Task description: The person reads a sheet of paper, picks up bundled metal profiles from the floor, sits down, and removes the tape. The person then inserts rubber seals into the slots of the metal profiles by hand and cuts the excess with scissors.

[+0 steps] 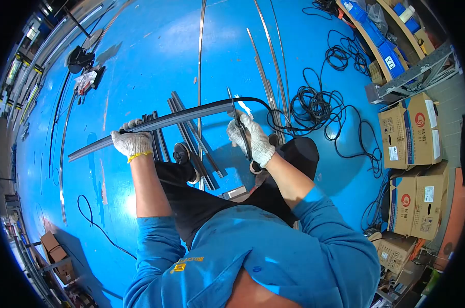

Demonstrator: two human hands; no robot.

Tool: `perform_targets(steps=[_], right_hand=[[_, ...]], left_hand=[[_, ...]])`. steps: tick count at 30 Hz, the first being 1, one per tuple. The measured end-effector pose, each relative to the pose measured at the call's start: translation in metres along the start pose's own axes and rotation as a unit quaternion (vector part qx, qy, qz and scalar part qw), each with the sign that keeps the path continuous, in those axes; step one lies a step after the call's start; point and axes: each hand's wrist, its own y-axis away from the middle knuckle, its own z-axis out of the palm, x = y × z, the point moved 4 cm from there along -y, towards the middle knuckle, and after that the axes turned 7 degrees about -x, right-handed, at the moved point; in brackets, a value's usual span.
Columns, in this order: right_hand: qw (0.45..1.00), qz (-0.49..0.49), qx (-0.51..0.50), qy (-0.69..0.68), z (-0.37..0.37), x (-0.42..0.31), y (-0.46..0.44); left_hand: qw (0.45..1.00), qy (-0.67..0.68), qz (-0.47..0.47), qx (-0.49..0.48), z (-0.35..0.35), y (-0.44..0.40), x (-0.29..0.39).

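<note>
My left hand (133,142), in a white knitted glove with a yellow cuff edge, is wrapped round a long grey metal profile (183,115). A black rubber strip (206,107) runs along the profile's top edge and curves off past its right end. My right hand (253,137), also gloved, grips a dark scissor-like cutting tool (242,134) whose pointed blades reach up at the profile's right end. Whether the blades touch the strip I cannot tell. Below the profile, several grey profiles (191,138) lie on the blue floor between my feet.
Coiled black strip (314,110) lies on the floor at the right. Long thin strips (200,51) stretch away ahead. Cardboard boxes (409,131) and a shelf with blue bins (389,56) stand at the right. A black-topped object (81,60) is at the upper left.
</note>
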Motion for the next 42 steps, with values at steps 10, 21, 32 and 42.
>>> perform_targets(steps=[10, 21, 32, 42], right_hand=[[0.927, 0.011, 0.053, 0.371, -0.001, 0.004, -0.001], [0.518, 0.284, 0.175, 0.788, -0.193, 0.020, -0.089], [0.309, 0.340, 0.233, 0.857, -0.323, -0.047, -0.243], [0.330, 0.154, 0.060, 0.929, -0.349, 0.060, -0.371]], left_hand=[[0.999, -0.019, 0.020, 0.016, 0.004, -0.004, -0.009], [0.865, -0.492, 0.097, -0.022, -0.079, -0.180, 0.054], [0.348, -0.931, -0.109, -0.021, -0.327, -0.255, -0.040], [-0.041, -0.749, 0.096, -0.654, -0.219, -0.235, -0.281]])
